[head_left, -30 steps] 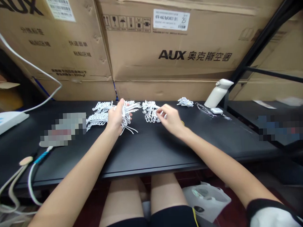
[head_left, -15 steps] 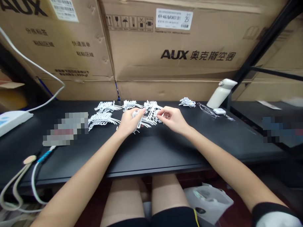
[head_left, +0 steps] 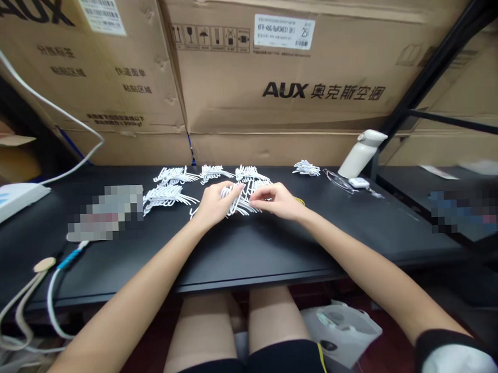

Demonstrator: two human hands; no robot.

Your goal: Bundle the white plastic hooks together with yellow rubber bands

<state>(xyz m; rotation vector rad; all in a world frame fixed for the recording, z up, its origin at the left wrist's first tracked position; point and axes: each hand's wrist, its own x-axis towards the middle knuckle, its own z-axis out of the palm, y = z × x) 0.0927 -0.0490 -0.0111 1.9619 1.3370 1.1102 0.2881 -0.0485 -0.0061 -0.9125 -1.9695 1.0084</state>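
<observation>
My left hand (head_left: 217, 203) is closed round a bunch of thin white hooked wires (head_left: 235, 204), its thumb lying along them. To the right of it, my right hand (head_left: 276, 199) has thumb and forefinger drawn together at the ends of the same wires. The fingers partly hide what they pinch. Just behind the hands are more white hooked wires (head_left: 248, 173) in a bundle. Similar bundles lie on the left, one in front (head_left: 167, 196) and one further back (head_left: 173, 175). Part of a yellow band (head_left: 300, 201) shows by my right wrist.
A loose white pile (head_left: 306, 167) lies at the back of the black table (head_left: 251, 257). On the right stand a white bottle (head_left: 361, 154), glasses (head_left: 337, 181) and a small white case (head_left: 358, 183). A blurred-out phone-like object (head_left: 105, 213) lies left, cable attached. Large cartons (head_left: 287, 114) wall the back.
My right hand has moved slightly left and down, closer to the left hand. The yellow band by the right wrist has come into sight. The view has shifted a little.
</observation>
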